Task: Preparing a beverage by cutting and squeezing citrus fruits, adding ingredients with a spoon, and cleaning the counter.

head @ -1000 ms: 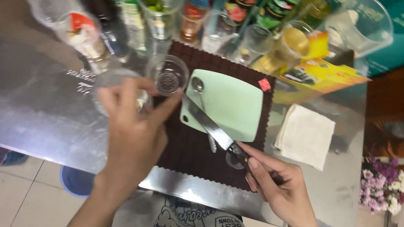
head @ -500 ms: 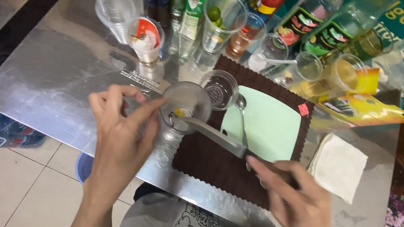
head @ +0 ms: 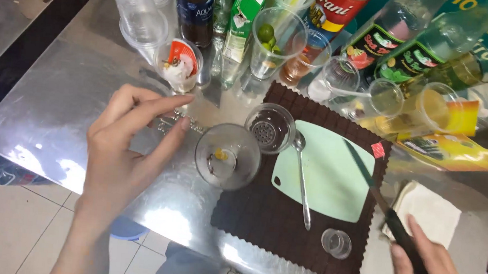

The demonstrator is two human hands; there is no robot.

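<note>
A black-handled knife (head: pixel 390 213) is gripped in the right hand (head: pixel 429 270), fingers closed round its handle, the blade laid across a pale green cutting board (head: pixel 327 174). The left hand (head: pixel 126 146) (fingers spread, empty) is held just beside a clear glass (head: pixel 227 156) on the brown mat (head: pixel 272 225).

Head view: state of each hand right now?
Left hand: open, empty, fingers spread beside the clear glass, not touching it.
Right hand: closed on the knife handle.
</note>
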